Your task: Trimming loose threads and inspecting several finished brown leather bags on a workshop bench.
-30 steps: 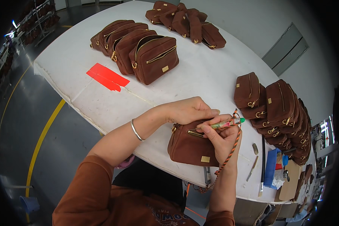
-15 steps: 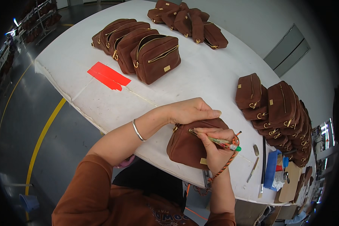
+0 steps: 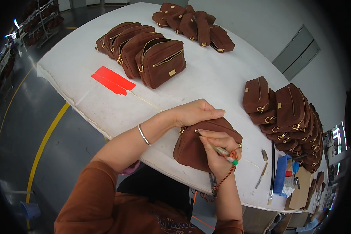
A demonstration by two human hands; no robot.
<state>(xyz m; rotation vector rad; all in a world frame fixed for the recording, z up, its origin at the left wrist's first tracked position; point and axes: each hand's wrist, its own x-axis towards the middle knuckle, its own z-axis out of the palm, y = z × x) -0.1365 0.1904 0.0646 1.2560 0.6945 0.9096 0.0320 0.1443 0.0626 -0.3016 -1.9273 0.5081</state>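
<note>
A brown suede pouch [image 3: 191, 150] with gold zip hardware lies at the near edge of the white table [image 3: 85, 93]. My left hand [image 3: 197, 112] rests on its top and holds it down; a silver bangle circles that wrist. My right hand [image 3: 218, 154] grips a thin pen-like tool [image 3: 224, 153] with a green and red end, its tip against the pouch's front. A braided cord hangs from the right wrist.
A row of matching brown pouches [image 3: 144, 52] stands at the far left, another group [image 3: 193, 23] at the far middle, a stacked pile [image 3: 288, 117] on the right. Red tape [image 3: 113, 80] marks the table. Small tools and a blue box [image 3: 280, 175] lie at the right edge.
My right hand turned the tool from pointing right above the pouch to pointing down against its front. The pouch tipped slightly toward me under my left hand.
</note>
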